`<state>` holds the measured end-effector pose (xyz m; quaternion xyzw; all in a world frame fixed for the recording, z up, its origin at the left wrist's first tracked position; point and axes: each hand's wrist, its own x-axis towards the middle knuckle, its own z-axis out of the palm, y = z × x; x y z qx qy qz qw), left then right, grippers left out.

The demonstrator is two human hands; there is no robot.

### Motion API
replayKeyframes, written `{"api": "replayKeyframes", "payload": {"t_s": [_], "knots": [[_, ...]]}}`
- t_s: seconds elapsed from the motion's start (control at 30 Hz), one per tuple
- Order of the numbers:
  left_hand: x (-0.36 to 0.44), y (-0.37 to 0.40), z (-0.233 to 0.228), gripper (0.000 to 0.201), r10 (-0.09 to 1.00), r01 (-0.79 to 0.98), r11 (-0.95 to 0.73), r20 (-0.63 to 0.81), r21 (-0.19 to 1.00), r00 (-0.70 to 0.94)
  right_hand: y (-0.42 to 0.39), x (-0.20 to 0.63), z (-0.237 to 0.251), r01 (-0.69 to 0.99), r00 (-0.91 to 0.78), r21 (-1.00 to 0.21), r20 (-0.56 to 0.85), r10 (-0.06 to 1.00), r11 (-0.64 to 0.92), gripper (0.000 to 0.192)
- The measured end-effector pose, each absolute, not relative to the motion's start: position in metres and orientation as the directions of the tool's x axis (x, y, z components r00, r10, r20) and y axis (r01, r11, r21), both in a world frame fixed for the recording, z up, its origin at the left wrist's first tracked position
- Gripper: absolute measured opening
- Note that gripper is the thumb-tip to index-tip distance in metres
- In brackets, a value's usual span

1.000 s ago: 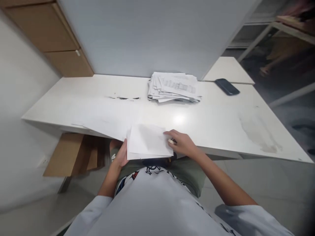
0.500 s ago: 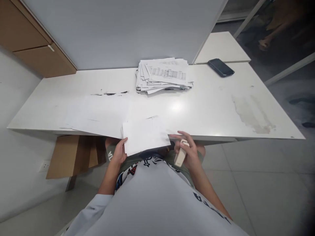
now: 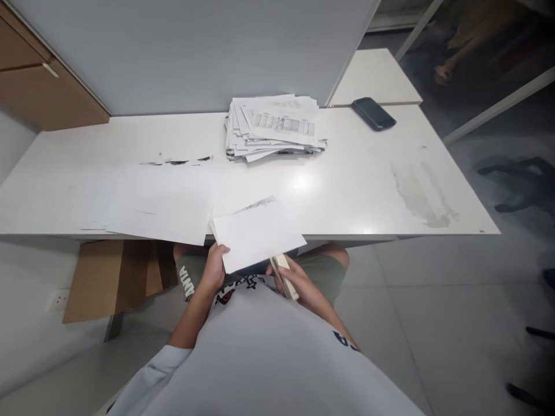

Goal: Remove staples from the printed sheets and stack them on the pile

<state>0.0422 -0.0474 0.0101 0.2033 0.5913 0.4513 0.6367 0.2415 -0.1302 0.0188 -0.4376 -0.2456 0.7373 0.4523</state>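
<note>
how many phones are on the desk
1. A dark phone lies at the far right of the white desk, right of the paper stack. Another could be hidden under the papers.

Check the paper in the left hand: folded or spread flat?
Cannot tell. The paper shows one flat white face held at its corner by the left hand; any fold beneath is hidden.

Both forearms are bare and angled in toward the lap. Left hand [image 3: 213, 270] is up with fingers curled in a pinch grip, right hand [image 3: 299, 283] lower, fingers wrapped shut, wrist bent inward
</note>
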Motion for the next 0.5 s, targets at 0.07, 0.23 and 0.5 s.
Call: {"api": "replayKeyframes", "payload": {"t_s": [0.07, 0.23, 0.5], "knots": [[0.046, -0.048, 0.012, 0.039, 0.84, -0.3, 0.488, -0.535, 0.82, -0.096, -0.123, 0.239, 0.018, -0.483, -0.165, -0.748, -0.433, 0.886, -0.455, 0.033], [0.04, -0.045, 0.014, 0.044, 0.884, -0.009, 0.461, -0.461, 0.887, -0.08, -0.116, 0.237, 0.008, -0.533, -0.084, -0.73, -0.458, 0.885, -0.428, 0.033], [0.016, -0.035, 0.01, 0.034, 0.859, 0.14, 0.509, -0.512, 0.849, -0.016, -0.117, 0.241, 0.015, -0.53, -0.091, -0.733, -0.45, 0.889, -0.425, 0.032]]}}
